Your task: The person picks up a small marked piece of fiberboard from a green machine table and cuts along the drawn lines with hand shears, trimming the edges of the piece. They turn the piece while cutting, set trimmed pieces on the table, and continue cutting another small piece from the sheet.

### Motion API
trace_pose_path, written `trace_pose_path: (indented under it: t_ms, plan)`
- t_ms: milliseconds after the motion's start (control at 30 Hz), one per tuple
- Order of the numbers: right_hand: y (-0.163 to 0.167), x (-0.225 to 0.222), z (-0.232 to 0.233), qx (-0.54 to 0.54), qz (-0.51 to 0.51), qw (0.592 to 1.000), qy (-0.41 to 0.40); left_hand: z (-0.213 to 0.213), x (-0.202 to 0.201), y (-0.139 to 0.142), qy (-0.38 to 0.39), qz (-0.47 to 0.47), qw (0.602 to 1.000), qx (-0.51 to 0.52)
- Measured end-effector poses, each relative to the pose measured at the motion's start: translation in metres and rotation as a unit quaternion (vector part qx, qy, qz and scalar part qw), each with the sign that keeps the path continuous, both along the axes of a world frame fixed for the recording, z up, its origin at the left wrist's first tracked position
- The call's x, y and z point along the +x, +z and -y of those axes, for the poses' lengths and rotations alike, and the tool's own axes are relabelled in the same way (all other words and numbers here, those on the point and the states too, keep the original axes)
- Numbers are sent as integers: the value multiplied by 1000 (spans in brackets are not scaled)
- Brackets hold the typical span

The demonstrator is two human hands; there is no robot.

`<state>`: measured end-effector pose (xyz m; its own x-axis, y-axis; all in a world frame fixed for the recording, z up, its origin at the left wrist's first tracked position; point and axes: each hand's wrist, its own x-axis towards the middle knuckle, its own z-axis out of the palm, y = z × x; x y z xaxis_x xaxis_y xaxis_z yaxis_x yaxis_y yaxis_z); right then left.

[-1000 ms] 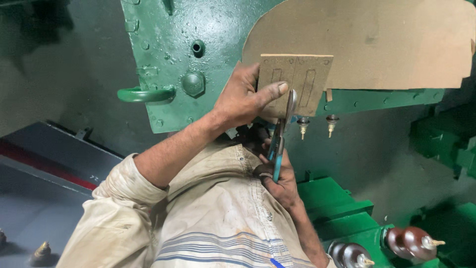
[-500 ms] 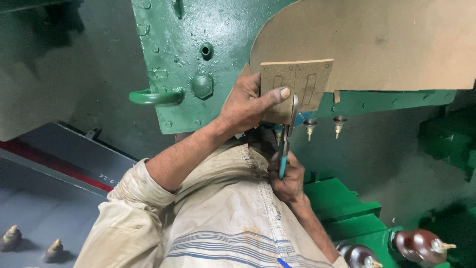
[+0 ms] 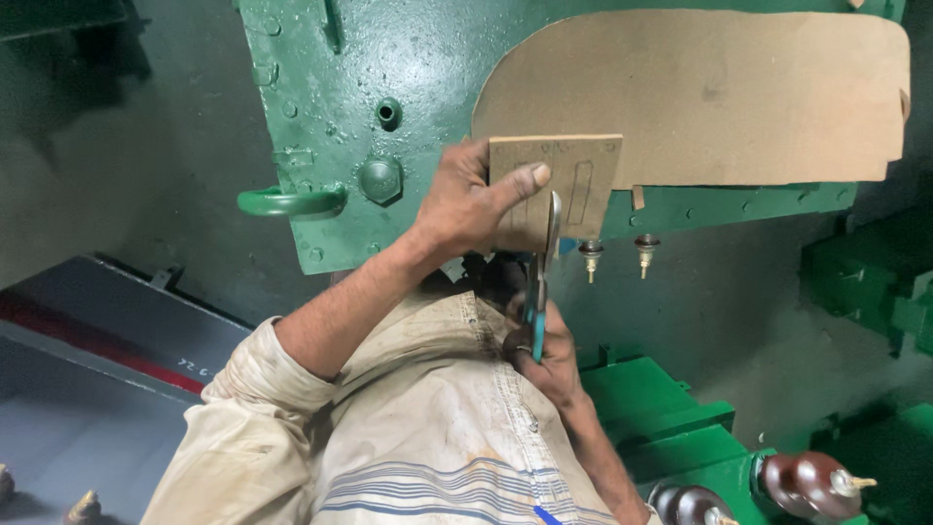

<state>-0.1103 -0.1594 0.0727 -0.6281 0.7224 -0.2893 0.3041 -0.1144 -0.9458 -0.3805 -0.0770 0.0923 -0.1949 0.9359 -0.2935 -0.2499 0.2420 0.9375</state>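
My left hand point(image 3: 468, 204) grips a small rectangular piece of brown cardboard point(image 3: 581, 170) with pencilled outlines on it, thumb across its face. My right hand point(image 3: 540, 352) holds scissors point(image 3: 542, 277) with teal handles, blades pointing up and cutting into the lower edge of the small cardboard piece. Both hands are raised in front of my chest, above my light striped shirt point(image 3: 428, 437).
A large sheet of brown cardboard point(image 3: 719, 97) lies on a green metal machine body point(image 3: 389, 58) with a lifting handle point(image 3: 290, 201). Two small brass terminals point(image 3: 618, 255) hang below it. Brown porcelain insulators point(image 3: 812, 483) sit at lower right on green metal parts.
The view has shifted slightly, so the hands and cardboard sit a little lower and to the right. The scissors stay at the bottom edge of the small piece.
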Motion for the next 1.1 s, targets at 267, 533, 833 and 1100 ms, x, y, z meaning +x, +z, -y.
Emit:
trace_pose_path:
  t_ms: [267, 533, 833, 1100]
  plan:
    - [-2, 19, 6, -90, -24, 996, 9, 18, 15, -11, -23, 120, 993, -5]
    - [7, 8, 5, 60, 57, 996, 9, 23, 16, -9, -48, 67, 996, -16]
    - [7, 1, -1, 129, 158, 979, 13, 25, 19, -16, -26, 81, 995, -45]
    - [5, 16, -11, 18, 48, 997, 52, 38, 33, -22, -18, 97, 993, -59]
